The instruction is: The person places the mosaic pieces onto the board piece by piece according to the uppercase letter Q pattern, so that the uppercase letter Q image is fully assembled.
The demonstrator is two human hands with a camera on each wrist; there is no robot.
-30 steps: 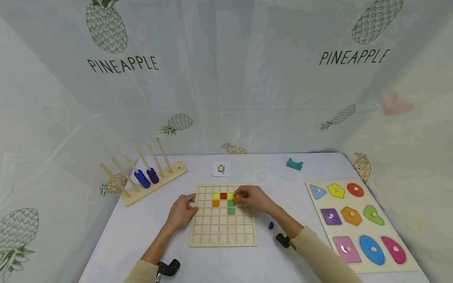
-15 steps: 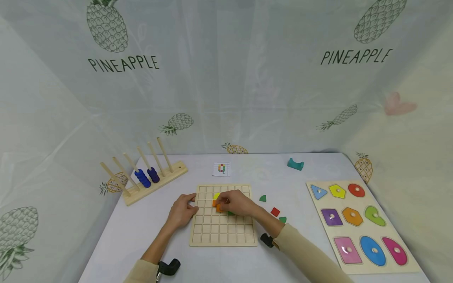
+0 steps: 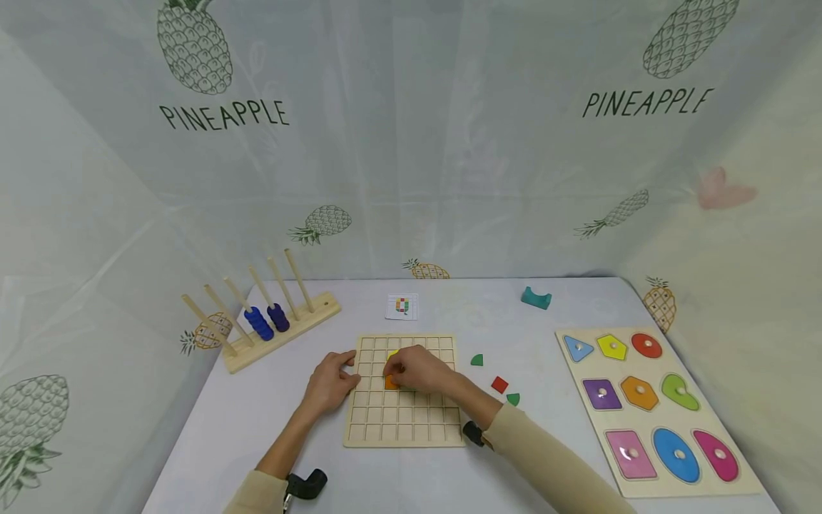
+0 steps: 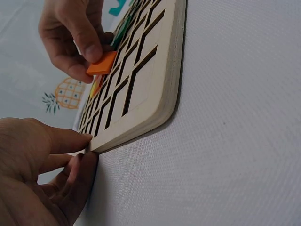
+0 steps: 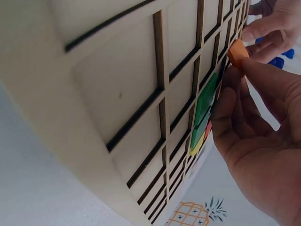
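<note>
My right hand pinches an orange square tile between thumb and fingers, low over the left part of a wooden grid board. In the head view the orange tile shows just below the fingertips. Thumb and fingertips of my left hand hold the board's left edge. Green tiles lie in the grid, with a yellow tile beyond them in the right wrist view. From the head view my right hand hides most of the placed tiles.
Right of the board lie a red square and green quarter-round pieces. A patterned card lies behind it. A peg rack with blue rings stands back left, a knobbed shape puzzle right, a teal curved block at the back.
My right hand has moved left across the board, carrying the orange tile from the upper right of the grid to its left part. The loose pieces have come into sight. My left hand stays put.
</note>
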